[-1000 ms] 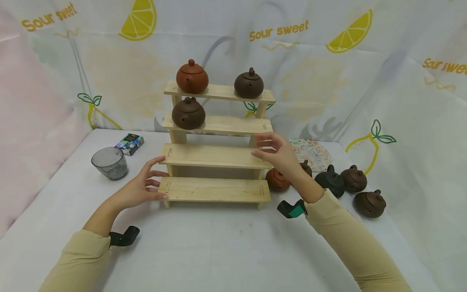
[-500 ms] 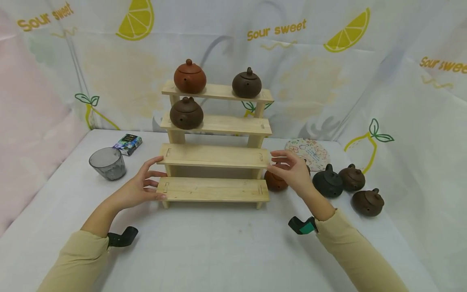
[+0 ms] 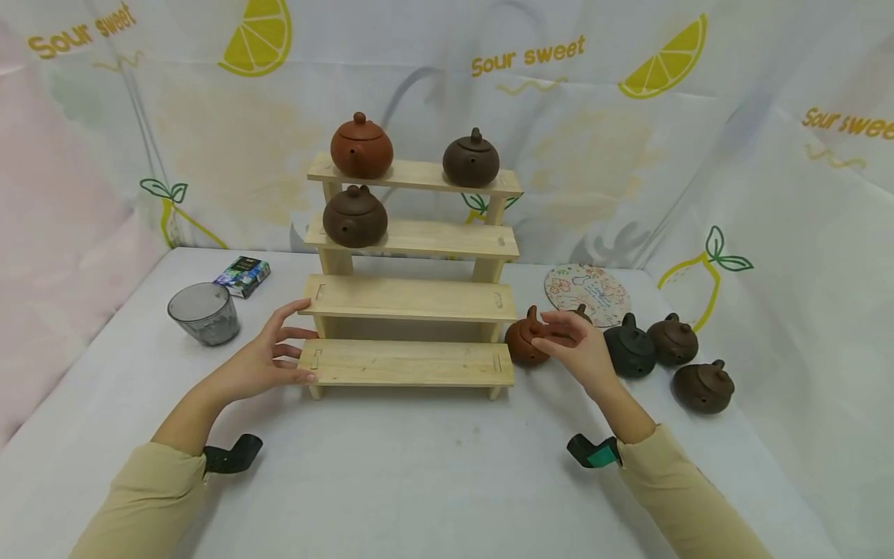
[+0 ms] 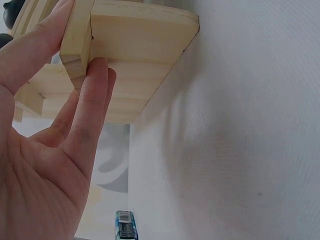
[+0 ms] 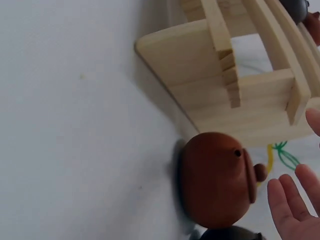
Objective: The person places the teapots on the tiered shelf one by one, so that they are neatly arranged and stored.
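Note:
A pale wooden tiered stand (image 3: 412,298) stands on the white table. My left hand (image 3: 258,363) holds its left end, thumb on the lowest board (image 4: 76,40) and the other fingers against the side. My right hand (image 3: 585,355) hovers by the reddish-brown teapot (image 3: 520,341) at the stand's right, holding nothing, its fingers (image 5: 281,202) apart from the knob in the right wrist view. On the top board sit a reddish teapot (image 3: 362,149) and a dark brown teapot (image 3: 471,161). Another brown teapot (image 3: 355,218) is on the board below, at the left.
To the right stand a black teapot (image 3: 632,349) and brown teapots (image 3: 702,388), one partly hidden behind my right hand. A round patterned mat (image 3: 588,293) lies behind them. At the left are a grey glass cup (image 3: 204,314) and a small box (image 3: 243,276).
My right hand has moved right and down, away from the stand's third board to the reddish-brown teapot beside it. My left hand has kept its place on the stand.

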The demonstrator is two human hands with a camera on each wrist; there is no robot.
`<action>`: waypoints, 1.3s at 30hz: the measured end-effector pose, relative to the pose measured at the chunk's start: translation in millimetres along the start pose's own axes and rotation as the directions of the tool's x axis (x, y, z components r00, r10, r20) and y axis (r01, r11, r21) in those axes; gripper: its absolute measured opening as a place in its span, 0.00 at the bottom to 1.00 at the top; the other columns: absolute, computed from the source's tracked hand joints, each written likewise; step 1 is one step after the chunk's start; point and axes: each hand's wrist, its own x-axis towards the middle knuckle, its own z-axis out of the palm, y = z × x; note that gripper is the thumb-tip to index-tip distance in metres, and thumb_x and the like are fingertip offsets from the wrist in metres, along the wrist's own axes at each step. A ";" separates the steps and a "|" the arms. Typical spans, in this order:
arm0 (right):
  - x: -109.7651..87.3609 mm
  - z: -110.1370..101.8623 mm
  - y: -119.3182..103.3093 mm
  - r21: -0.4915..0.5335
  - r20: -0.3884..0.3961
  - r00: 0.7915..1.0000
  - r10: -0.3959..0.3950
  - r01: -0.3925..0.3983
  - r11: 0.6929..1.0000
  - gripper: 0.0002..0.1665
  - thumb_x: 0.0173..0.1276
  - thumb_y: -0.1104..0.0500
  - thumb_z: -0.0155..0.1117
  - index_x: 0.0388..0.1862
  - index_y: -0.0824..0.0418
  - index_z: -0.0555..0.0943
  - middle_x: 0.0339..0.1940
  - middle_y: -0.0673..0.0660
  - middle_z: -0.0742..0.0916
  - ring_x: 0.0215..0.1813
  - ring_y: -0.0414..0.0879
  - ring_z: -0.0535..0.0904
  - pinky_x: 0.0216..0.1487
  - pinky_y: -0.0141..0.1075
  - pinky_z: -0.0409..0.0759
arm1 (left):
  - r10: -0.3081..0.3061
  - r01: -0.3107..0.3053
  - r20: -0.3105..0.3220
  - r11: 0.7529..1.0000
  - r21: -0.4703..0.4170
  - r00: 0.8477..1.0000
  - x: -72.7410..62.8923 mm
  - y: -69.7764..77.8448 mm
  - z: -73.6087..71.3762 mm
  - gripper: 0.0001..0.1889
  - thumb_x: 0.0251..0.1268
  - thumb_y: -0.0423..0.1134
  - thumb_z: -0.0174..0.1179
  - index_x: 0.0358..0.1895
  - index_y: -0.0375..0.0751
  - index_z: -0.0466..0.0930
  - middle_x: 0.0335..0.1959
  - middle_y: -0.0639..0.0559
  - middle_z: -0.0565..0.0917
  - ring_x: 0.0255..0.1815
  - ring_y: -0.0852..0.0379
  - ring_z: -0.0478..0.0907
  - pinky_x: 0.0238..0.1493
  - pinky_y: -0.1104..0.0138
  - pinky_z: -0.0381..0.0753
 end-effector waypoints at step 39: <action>-9.6 -6.8 19.7 -0.290 0.258 0.963 -0.084 0.160 0.944 0.29 0.47 0.65 0.77 0.51 0.64 0.79 0.54 0.62 0.76 0.55 0.55 0.70 0.44 0.47 0.76 | -0.029 0.029 0.006 1.000 0.010 1.000 -0.2 1.7 -1.0 0.56 0.49 0.32 0.70 0.73 0.57 0.35 0.60 0.29 0.65 0.48 0.42 0.73 0.43 0.65 0.75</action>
